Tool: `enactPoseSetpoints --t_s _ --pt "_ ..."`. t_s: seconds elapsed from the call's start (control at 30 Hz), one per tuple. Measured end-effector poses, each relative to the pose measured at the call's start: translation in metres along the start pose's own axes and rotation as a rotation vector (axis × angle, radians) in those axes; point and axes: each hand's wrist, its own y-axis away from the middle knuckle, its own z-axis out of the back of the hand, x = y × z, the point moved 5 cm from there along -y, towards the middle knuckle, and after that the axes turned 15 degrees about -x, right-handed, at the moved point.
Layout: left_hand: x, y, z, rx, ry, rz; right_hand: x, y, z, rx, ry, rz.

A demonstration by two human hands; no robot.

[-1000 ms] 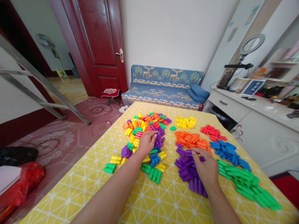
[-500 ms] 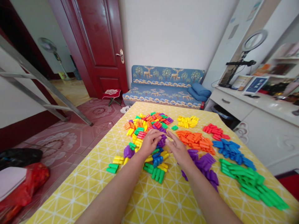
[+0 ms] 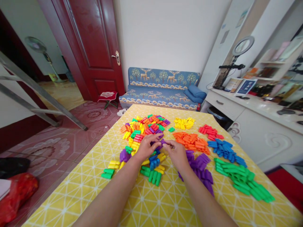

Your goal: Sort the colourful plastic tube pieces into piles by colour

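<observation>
Far left, green pair (image 3: pixel 107 173): flat on the surface (image 3: pixel 82 186), at eight o'clock from the purple piece (image 3: pixel 163 142).
Purple clump (image 3: pixel 124 155): between eight and nine o'clock, just beside the mixed pile.
Mixed pile (image 3: pixel 142 126): many colours heaped together, spreading round to eleven o'clock.
Left hand (image 3: pixel 147 146): palm down beside the mixed pile, fingers curled over toward the purple piece; I cannot tell whether they grip it.
Blue pieces (image 3: pixel 154 163): near the left wrist, at seven o'clock.
Purple piece: between the two hands, partly covered by fingers.
Handling: looks like ribbed plastic, so probably light, stiff and hardly fragile; smooth rounded ribs might slip or roll under a loose pinch. Best held by its outer edges, thumb against forefinger.
Right hand (image 3: pixel 177 153): thumb and forefinger appear closed on the purple piece at its three o'clock side.
Yellow pile (image 3: pixel 184 123): one o'clock.
Orange pile (image 3: pixel 191 142): three o'clock, just past the right hand.
Purple pile (image 3: pixel 200 168): four o'clock, beside the right forearm.
Red pile (image 3: pixel 211 132): between two and three o'clock.
Blue pile (image 3: pixel 224 150): three o'clock, farther out.
Green pile (image 3: pixel 243 179): four o'clock, outermost.
</observation>
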Motion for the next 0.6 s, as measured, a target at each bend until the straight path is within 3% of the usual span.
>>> enactPoseSetpoints --t_s 0.13,0.23,0.33,0.43,0.6 --pt "0.0 -0.002 0.001 -0.016 -0.023 0.043 -0.008 -0.005 0.05 -0.159 0.131 0.035" --pt "0.002 -0.002 0.0 -0.012 -0.044 0.055 -0.027 -0.008 0.102 -0.357 0.309 0.05" --pt "0.004 -0.002 -0.001 -0.01 -0.053 0.065 -0.047 -0.007 0.137 -0.46 0.481 0.071" --pt "0.005 -0.001 -0.001 -0.022 -0.059 0.06 -0.061 -0.005 0.148 -0.459 0.596 0.08" --pt "0.003 -0.001 -0.001 -0.018 -0.067 0.042 -0.069 -0.003 0.135 -0.299 0.747 0.2"
